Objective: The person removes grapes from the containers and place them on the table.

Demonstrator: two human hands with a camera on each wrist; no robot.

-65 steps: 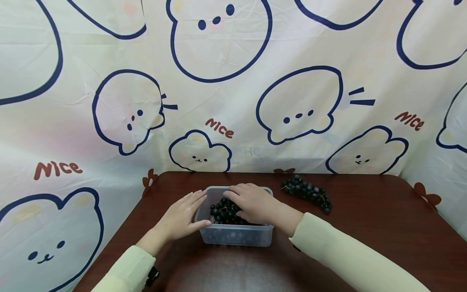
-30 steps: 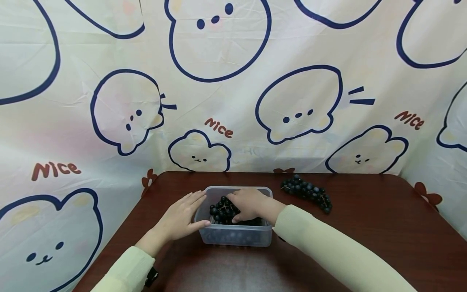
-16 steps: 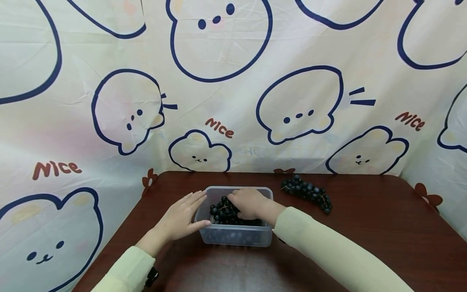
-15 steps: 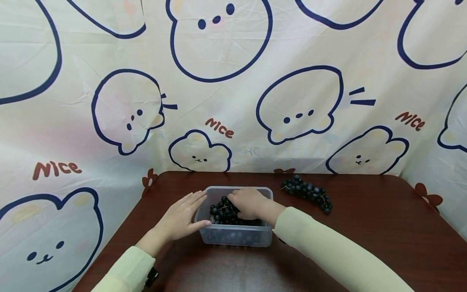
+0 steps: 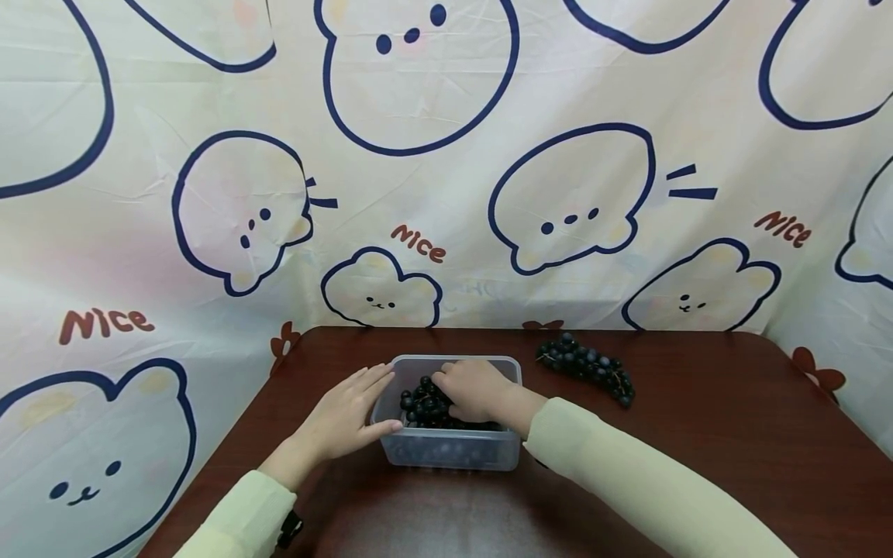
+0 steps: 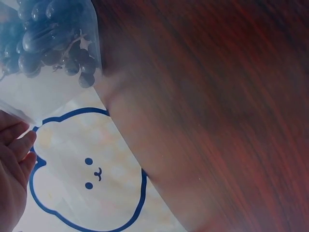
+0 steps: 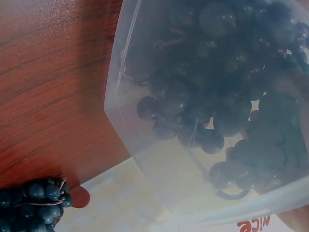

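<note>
Right hand [image 5: 477,391] touching dark round grapes [image 5: 422,403] inside clear rectangular plastic box [image 5: 453,452]; can't tell grip.
Left hand [image 5: 345,415] resting against box, fingers straight.

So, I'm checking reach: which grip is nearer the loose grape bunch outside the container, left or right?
Right. The right grip is in the container, to the left of the loose grape bunch; the left grip is farther off, at the container's left side.
</note>
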